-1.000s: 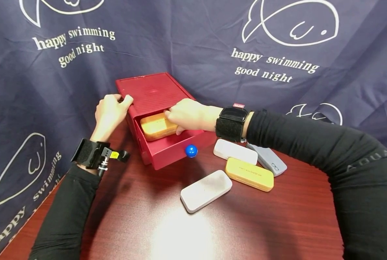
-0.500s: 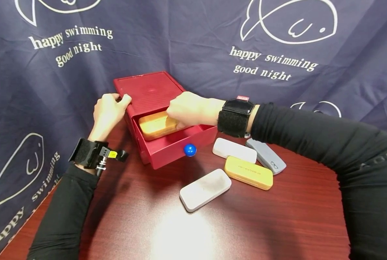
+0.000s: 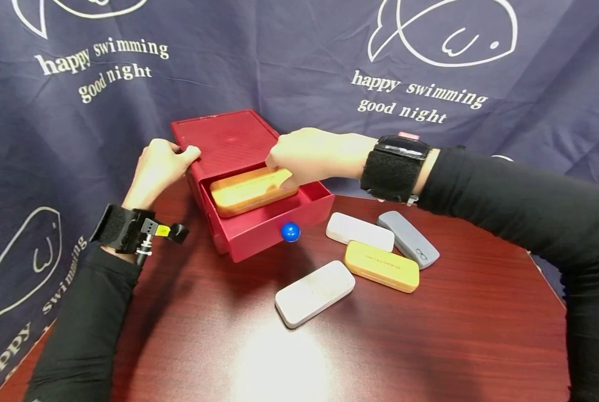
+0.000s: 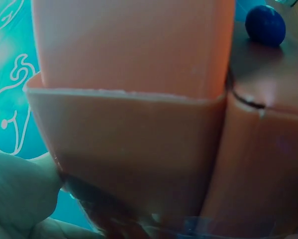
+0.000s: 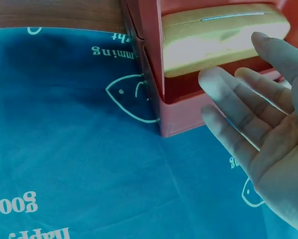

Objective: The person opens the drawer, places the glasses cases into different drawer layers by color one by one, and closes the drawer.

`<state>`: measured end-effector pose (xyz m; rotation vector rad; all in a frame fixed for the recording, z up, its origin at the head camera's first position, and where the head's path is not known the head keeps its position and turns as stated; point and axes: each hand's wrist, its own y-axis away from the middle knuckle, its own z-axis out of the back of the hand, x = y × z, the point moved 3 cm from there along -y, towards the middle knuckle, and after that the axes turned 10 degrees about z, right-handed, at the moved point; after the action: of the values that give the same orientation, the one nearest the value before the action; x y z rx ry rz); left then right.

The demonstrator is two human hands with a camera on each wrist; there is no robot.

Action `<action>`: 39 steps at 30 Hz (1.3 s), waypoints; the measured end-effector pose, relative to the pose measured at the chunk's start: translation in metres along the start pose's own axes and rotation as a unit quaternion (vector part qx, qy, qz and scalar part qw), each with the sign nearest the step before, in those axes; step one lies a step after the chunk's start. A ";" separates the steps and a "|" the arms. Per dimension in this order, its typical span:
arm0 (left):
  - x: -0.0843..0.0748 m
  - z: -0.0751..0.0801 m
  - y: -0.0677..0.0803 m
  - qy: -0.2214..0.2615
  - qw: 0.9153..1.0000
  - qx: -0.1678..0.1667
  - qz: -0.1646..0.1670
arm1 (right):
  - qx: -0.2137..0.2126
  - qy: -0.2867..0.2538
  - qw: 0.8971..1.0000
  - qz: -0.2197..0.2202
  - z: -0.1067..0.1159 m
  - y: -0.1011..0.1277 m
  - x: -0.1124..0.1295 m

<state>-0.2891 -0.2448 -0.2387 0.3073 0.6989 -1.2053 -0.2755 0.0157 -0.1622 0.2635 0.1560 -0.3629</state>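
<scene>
A red drawer box (image 3: 229, 139) stands at the back of the dark wood table (image 3: 430, 335), its drawer (image 3: 274, 220) pulled out. An orange glasses case (image 3: 251, 190) lies inside the drawer, also seen in the right wrist view as the orange case (image 5: 223, 35). My left hand (image 3: 179, 153) grips the box's left top edge, thumb on top, and the left wrist view shows the box wall (image 4: 129, 149) close up. My right hand (image 3: 281, 170) hovers over the case's right end with its fingers (image 5: 238, 109) straight and holding nothing.
A blue knob (image 3: 290, 232) sticks out of the drawer front. In front of and to the right of the box lie a white case (image 3: 314, 293), a second orange case (image 3: 381, 266), another white case (image 3: 360, 231) and a grey case (image 3: 407, 247). A navy printed cloth (image 3: 430, 56) hangs behind.
My right hand has lifted up and to the right, out of the drawer and off the orange case, which stays in the drawer. The left hand has kept its hold on the box.
</scene>
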 end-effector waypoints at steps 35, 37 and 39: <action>0.004 0.001 -0.011 -0.035 0.998 0.039 -0.021 | -0.134 -0.123 0.974 -0.135 -0.095 0.156 -0.026; 0.003 0.001 -0.011 -0.037 0.998 0.036 -0.024 | -0.146 -0.132 0.972 -0.132 -0.106 0.161 -0.024; 0.003 0.001 -0.011 -0.038 0.998 0.035 -0.025 | -0.152 -0.140 0.969 -0.136 -0.117 0.165 -0.022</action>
<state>-0.2987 -0.2515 -0.2387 0.3018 0.6030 -1.2843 -0.2466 0.2042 -0.2326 -0.1158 -0.0327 -0.6374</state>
